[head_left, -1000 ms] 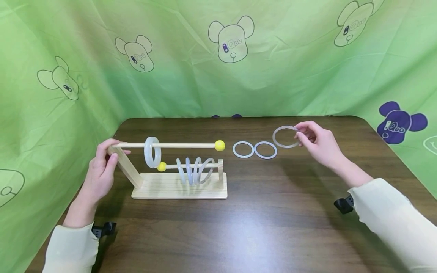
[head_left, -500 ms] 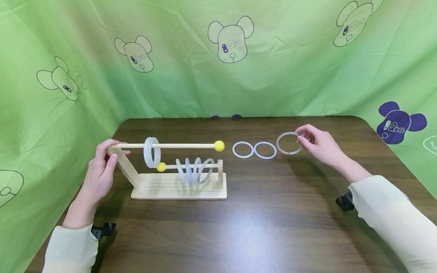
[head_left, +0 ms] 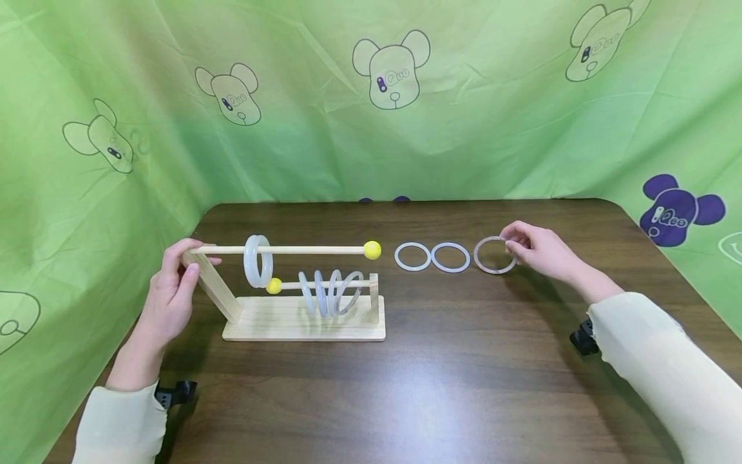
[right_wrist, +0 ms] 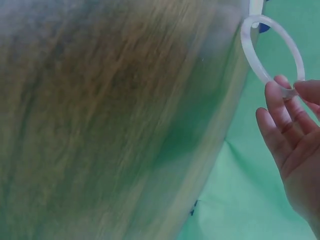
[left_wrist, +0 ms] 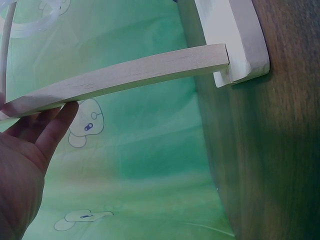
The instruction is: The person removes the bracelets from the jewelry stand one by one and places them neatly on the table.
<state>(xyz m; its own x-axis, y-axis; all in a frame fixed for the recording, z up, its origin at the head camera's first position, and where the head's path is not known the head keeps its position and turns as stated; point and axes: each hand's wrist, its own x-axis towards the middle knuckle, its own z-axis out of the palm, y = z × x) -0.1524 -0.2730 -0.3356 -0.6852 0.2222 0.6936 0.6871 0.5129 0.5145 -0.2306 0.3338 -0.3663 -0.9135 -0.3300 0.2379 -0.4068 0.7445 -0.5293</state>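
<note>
My left hand (head_left: 168, 290) grips the top of the slanted post (head_left: 216, 287) on a pale wooden bangle stand (head_left: 261, 328). In the left wrist view its fingers lie under that post (left_wrist: 150, 70). The upper rod (head_left: 319, 250), tipped with a yellow ball (head_left: 372, 250), carries translucent bangles (head_left: 251, 261) close together. Several more bangles (head_left: 321, 293) hang on the lower rod. At the far right my right hand (head_left: 539, 248) pinches a clear bangle (head_left: 476, 258) by its right edge, low over the table. The right wrist view shows thumb and fingertips on this ring (right_wrist: 255, 62).
Two bluish-white bangles (head_left: 413, 244) lie side by side on the dark wooden table (head_left: 464, 386), between the stand and the right hand. Green printed cloth (head_left: 301, 148) hangs behind and along both sides of the table.
My right hand has lowered the clear bangle toward the table and moved it slightly right, in line with the two lying bangles. The left hand and the stand stay as they were.
</note>
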